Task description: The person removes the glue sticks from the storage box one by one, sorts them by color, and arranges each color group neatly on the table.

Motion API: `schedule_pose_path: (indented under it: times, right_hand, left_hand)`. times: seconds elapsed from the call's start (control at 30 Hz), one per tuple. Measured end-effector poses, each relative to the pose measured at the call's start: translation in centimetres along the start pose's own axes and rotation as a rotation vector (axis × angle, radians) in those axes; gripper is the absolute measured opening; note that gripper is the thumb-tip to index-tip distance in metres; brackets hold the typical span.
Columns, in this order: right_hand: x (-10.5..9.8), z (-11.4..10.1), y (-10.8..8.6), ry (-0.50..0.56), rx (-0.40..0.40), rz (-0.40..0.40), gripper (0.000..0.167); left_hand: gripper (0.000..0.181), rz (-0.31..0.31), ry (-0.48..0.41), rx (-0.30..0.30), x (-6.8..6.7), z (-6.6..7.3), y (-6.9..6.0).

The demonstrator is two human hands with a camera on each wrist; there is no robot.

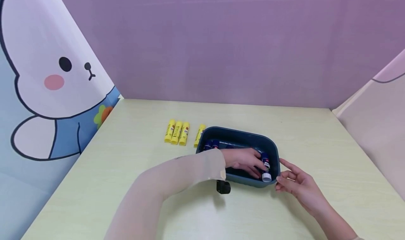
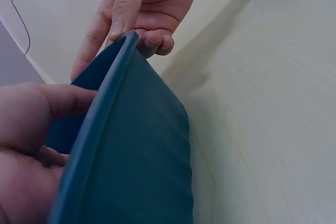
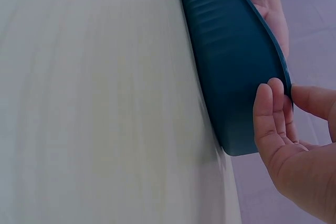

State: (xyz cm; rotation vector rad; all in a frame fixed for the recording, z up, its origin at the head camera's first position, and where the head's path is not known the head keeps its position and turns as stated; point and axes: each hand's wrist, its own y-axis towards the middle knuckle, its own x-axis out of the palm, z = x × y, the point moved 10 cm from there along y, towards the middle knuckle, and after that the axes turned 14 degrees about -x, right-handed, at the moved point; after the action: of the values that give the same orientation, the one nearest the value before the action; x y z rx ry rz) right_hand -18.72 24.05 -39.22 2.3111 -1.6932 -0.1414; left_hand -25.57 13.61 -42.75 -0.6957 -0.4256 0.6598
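Observation:
A dark blue-green plastic basket (image 1: 235, 178) stands on the table, with several blue glue sticks inside. My left hand (image 1: 245, 159) reaches into it from the left. Its extended fingers touch a blue glue stick (image 1: 266, 169) with a white end, at the basket's right wall. In the left wrist view the basket wall partly hides this left hand (image 2: 26, 145). My right hand (image 1: 300, 187) pinches the basket's front right corner, thumb at the rim and fingers against the outer wall. The right wrist view shows that right hand (image 3: 299, 150) on the rim too.
Three yellow glue sticks (image 1: 176, 132) lie side by side left of the basket. Another yellow glue stick (image 1: 199, 135) lies close to its left rim. A small black device (image 1: 223, 186) sits under the left wrist. Purple cloth (image 1: 221, 50) rises behind the table.

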Motion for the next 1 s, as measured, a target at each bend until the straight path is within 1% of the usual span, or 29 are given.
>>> schedule_pose_path:
  times: [0.1,0.2,0.27,0.37,0.47,0.5,0.6,0.7,0.8,0.9,1.0]
  right_hand:
    - [0.1,-0.1,0.0,0.009,-0.011,-0.003,0.059]
    - [0.1,-0.1,0.0,0.012,-0.012,-0.002,0.060]
    - [0.2,-0.2,0.0,0.015,-0.014,-0.003,0.060]
    - [0.2,-0.2,0.0,0.022,-0.017,-0.007,0.060]
    - [0.2,-0.2,0.0,0.027,-0.020,-0.007,0.060]
    - [0.2,-0.2,0.0,0.028,-0.022,-0.007,0.060]
    - [0.2,-0.2,0.0,0.032,-0.024,-0.007,0.060]
    - [0.3,-0.2,0.0,0.033,-0.023,-0.009,0.060]
    - [0.4,-0.1,0.0,0.036,-0.021,-0.011,0.060]
    - [0.4,-0.1,0.0,0.032,-0.021,-0.009,0.060]
    - [0.4,-0.1,0.0,0.022,-0.018,-0.005,0.059]
  left_hand:
    - [0.065,-0.021,-0.012,-0.001,0.3,0.0,0.0]
    - [0.052,-0.036,-0.013,0.007,0.7,0.1,-0.1]
    - [0.047,-0.047,-0.011,0.008,0.9,0.1,-0.2]
    - [0.044,-0.059,-0.006,0.009,1.1,0.2,-0.2]
    - [0.051,-0.056,-0.015,0.004,1.2,0.2,-0.2]
    - [0.056,-0.050,-0.021,0.004,1.2,0.2,-0.2]
    - [0.073,-0.020,-0.050,0.006,0.9,0.3,-0.2]
    - [0.086,0.021,-0.072,0.025,0.6,0.5,-0.3]
    - [0.088,0.038,-0.094,0.053,0.3,0.8,-0.4]
    - [0.088,0.043,-0.113,0.082,0.1,1.1,-0.5]
    - [0.090,0.049,-0.140,0.125,-0.2,1.5,-0.5]
